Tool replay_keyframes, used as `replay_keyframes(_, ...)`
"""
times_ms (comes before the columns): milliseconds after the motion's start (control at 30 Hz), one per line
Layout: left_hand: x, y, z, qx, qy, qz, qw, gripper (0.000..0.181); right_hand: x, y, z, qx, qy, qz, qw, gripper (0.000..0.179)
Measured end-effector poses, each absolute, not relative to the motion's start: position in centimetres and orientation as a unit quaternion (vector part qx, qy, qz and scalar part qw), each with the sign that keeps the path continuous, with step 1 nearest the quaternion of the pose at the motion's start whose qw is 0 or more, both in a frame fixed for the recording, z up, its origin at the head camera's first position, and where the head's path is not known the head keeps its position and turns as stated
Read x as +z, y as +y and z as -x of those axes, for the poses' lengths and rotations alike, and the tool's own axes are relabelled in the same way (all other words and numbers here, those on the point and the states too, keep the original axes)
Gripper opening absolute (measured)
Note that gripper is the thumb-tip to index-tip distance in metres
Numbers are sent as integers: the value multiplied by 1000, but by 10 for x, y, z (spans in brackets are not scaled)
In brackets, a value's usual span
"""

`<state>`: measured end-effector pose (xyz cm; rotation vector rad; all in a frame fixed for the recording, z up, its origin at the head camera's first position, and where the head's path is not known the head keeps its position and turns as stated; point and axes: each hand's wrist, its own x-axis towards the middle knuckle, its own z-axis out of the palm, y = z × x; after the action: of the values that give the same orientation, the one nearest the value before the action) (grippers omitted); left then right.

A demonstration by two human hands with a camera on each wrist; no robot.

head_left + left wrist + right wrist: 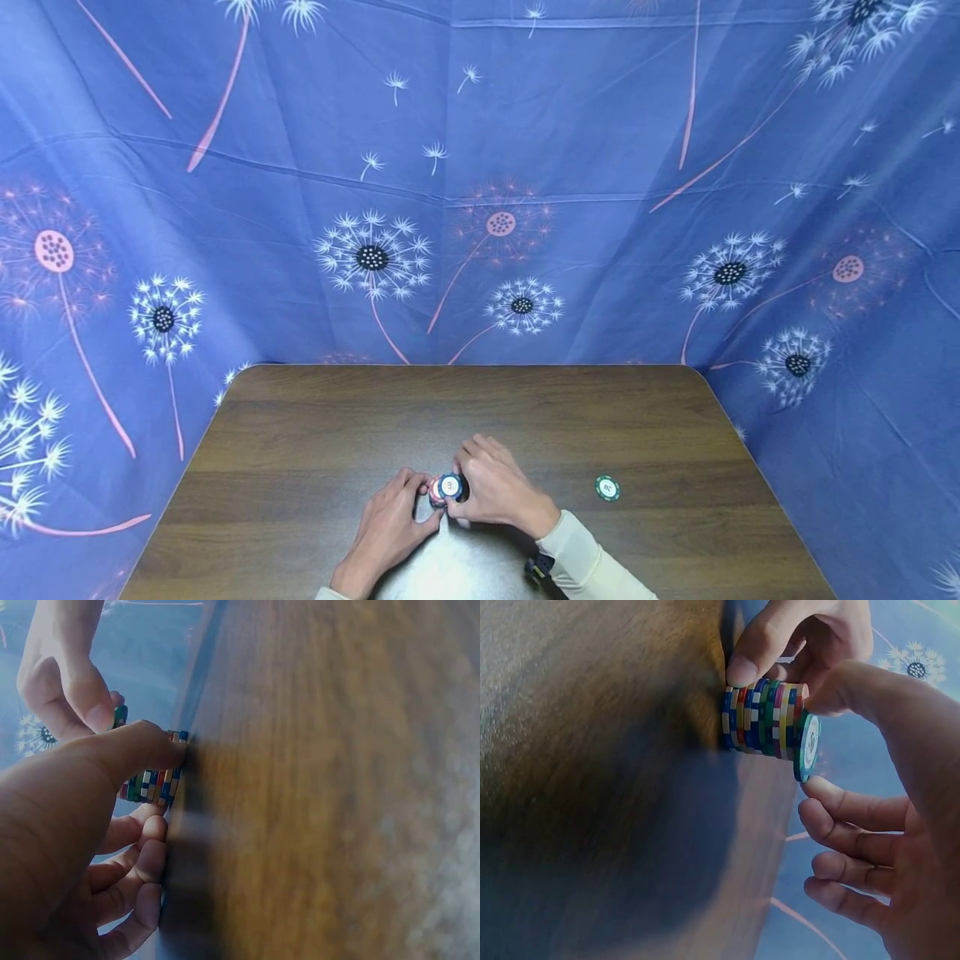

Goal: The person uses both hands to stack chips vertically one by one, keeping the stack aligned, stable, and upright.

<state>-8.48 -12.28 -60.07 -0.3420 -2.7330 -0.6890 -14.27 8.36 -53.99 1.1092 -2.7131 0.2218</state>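
Observation:
A stack of poker chips [761, 716] in mixed colours stands upright on the table, low and near the middle in the head view. My left hand [390, 521] grips this stack low down, thumb on one side and fingers on the other. Over its top, my right hand [495, 483] pinches a single poker chip [450, 486] between thumb and fingertip. That chip has a white centre and a rim that looks blue in the head view, greener in the right wrist view. It sits off-centre and tilted, touching or just above the top chip; I cannot tell which.
A green-rimmed chip [607, 488] lies flat on the brown wooden table [300, 433], right of my right hand. Blue cloth with dandelion prints [600, 108] hangs behind the table and along both sides. A black device [540, 567] sits at my right wrist.

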Motion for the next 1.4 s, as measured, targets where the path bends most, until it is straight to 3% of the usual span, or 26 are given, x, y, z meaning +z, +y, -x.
replay_keyframes(267, -599, -124, 84, -235, -955, 115, 141, 45, -539, 85, 140, 97, -928, -353, 70, 37)
replay_keyframes(567, -600, -123, 85, -235, -954, 114, 144, 44, -544, 102, 136, 144, -921, -355, 71, 18)
replay_keyframes(1400, -601, -122, 86, -234, -951, 119, 164, 42, -549, 88, 134, 126, -922, -363, 51, 15)
